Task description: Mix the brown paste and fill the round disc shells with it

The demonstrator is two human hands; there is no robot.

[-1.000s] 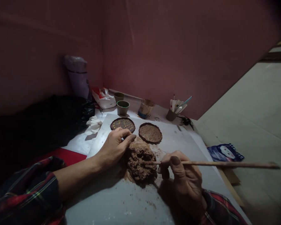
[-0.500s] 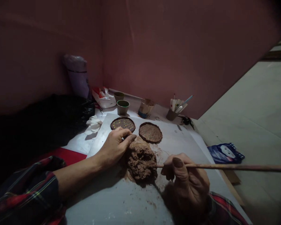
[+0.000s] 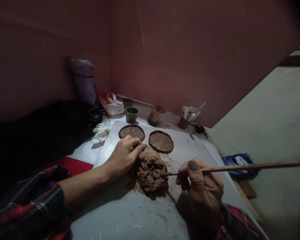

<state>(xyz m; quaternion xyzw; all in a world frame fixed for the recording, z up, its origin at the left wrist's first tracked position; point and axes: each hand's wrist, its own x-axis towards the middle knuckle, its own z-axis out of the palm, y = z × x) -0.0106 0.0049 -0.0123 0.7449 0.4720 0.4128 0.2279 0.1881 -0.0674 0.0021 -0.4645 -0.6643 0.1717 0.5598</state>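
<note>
A rough lump of brown clay (image 3: pixel 152 175), its surface all crumbly bumps, sits on the white board. My right hand (image 3: pixel 202 186) grips a long thin wooden stick (image 3: pixel 255 165) between thumb and fingers. The stick's tip touches the lump's right side, and its long end reaches past the right edge of view. At the lump's upper left, my left hand (image 3: pixel 126 151) has its fingers curled in towards the thumb; the fingertips are hidden. Behind the lump lie two flat round clay pieces with raised rims: one with yellow specks (image 3: pixel 132 132), one plain brown (image 3: pixel 161 141).
Toward the back stand a green-rimmed cup (image 3: pixel 132 115), a stained tumbler (image 3: pixel 156 115) and a cup of pens and brushes (image 3: pixel 184 122). Crumpled white tissue (image 3: pixel 100 132) and a black plastic bag (image 3: pixel 52 133) are on the left. A dark blue packet (image 3: pixel 240 163) lies beyond the right edge.
My right hand has shifted slightly up and right. The stick's far end has risen, while its tip stays at the clay. My left hand holds its place.
</note>
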